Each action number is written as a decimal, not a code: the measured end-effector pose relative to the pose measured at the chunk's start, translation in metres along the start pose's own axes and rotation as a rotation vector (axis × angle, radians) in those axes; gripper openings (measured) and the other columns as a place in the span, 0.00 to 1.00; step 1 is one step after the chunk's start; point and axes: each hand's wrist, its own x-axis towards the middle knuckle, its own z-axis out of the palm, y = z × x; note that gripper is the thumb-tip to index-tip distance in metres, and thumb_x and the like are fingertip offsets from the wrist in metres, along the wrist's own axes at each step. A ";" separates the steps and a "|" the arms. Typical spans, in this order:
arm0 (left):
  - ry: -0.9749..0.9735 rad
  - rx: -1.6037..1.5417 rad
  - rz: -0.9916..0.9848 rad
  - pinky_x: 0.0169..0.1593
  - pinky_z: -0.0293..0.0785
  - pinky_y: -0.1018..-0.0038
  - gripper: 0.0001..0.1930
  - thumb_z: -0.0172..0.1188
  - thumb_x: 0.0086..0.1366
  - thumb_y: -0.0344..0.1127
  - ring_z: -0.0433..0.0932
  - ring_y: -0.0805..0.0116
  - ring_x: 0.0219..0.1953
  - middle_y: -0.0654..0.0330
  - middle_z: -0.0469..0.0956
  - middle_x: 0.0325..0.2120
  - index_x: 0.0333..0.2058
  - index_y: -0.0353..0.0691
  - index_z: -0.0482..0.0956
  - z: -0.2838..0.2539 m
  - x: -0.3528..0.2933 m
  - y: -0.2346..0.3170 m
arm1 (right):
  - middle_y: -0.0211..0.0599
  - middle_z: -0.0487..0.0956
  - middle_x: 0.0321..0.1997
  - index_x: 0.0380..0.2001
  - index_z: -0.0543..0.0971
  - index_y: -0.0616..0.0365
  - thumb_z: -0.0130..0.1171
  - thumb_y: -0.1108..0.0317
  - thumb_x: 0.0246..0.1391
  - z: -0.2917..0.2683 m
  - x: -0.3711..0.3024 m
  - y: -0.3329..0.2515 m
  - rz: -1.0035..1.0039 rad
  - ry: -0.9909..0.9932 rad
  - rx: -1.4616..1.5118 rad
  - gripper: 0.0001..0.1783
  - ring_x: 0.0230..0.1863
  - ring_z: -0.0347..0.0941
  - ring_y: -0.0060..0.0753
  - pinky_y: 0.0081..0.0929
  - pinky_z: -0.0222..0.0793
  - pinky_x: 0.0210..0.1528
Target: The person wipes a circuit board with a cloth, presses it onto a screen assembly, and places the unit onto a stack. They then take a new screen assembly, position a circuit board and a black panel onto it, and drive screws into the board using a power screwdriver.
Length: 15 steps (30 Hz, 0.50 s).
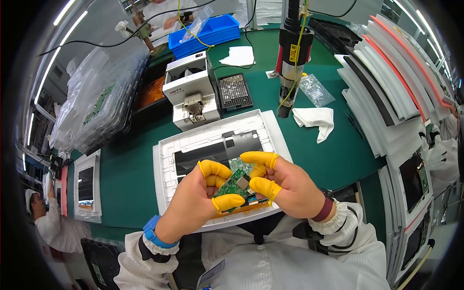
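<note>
Yellow finger cots cover the fingertips of both my hands. A small green circuit board [235, 183] with a square silver part is held up and tilted, its left end between the thumb and fingers of my left hand [195, 195]. My right hand [292, 186] is curled at the board's right end, thumb tip against its edge; its fingers partly hide that corner. Below lies a white plastic frame [164, 166] holding a black panel [200, 157]. Another green board [240, 165] shows behind my fingers, and an orange strip [237, 212] runs along the near side.
Over the green table hangs an electric screwdriver [290, 63]. Beyond the frame stand a white screw feeder [191, 92], a black tray of small parts [235, 91] and a blue bin [205, 36]. Bagged boards [104, 96] are stacked left, foam-edged sheets [386, 82] right. A white cloth [315, 121] lies nearby.
</note>
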 end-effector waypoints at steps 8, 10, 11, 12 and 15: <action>0.224 0.764 0.352 0.42 0.75 0.73 0.25 0.72 0.48 0.31 0.75 0.66 0.39 0.56 0.74 0.38 0.45 0.34 0.72 0.006 -0.001 0.004 | 0.30 0.72 0.37 0.57 0.64 0.62 0.50 0.74 0.59 -0.003 0.004 0.018 -0.007 0.240 0.107 0.22 0.33 0.70 0.17 0.14 0.67 0.37; 0.210 1.026 0.496 0.45 0.74 0.72 0.25 0.73 0.45 0.29 0.75 0.60 0.41 0.55 0.74 0.41 0.44 0.36 0.76 0.005 0.000 0.007 | 0.30 0.72 0.37 0.57 0.64 0.62 0.51 0.74 0.60 -0.005 0.004 0.019 -0.008 0.257 0.115 0.22 0.33 0.70 0.17 0.14 0.67 0.36; 0.208 1.026 0.497 0.45 0.74 0.72 0.25 0.73 0.45 0.29 0.75 0.60 0.41 0.55 0.74 0.41 0.44 0.36 0.76 0.006 0.002 0.007 | 0.29 0.72 0.36 0.57 0.64 0.61 0.51 0.74 0.60 -0.006 0.004 0.019 -0.007 0.272 0.124 0.22 0.32 0.70 0.16 0.13 0.67 0.36; 0.207 1.060 0.519 0.44 0.74 0.71 0.24 0.73 0.45 0.30 0.75 0.58 0.40 0.54 0.75 0.41 0.43 0.36 0.78 0.007 0.005 0.008 | 0.29 0.72 0.36 0.57 0.64 0.61 0.51 0.74 0.60 -0.007 0.004 0.020 -0.010 0.274 0.125 0.22 0.32 0.70 0.16 0.13 0.67 0.36; 0.212 1.102 0.547 0.43 0.74 0.70 0.23 0.72 0.46 0.32 0.75 0.57 0.40 0.54 0.76 0.42 0.43 0.36 0.79 0.007 0.011 0.006 | 0.28 0.71 0.36 0.58 0.64 0.59 0.52 0.73 0.60 -0.008 0.006 0.021 -0.033 0.317 0.175 0.22 0.31 0.70 0.16 0.13 0.67 0.36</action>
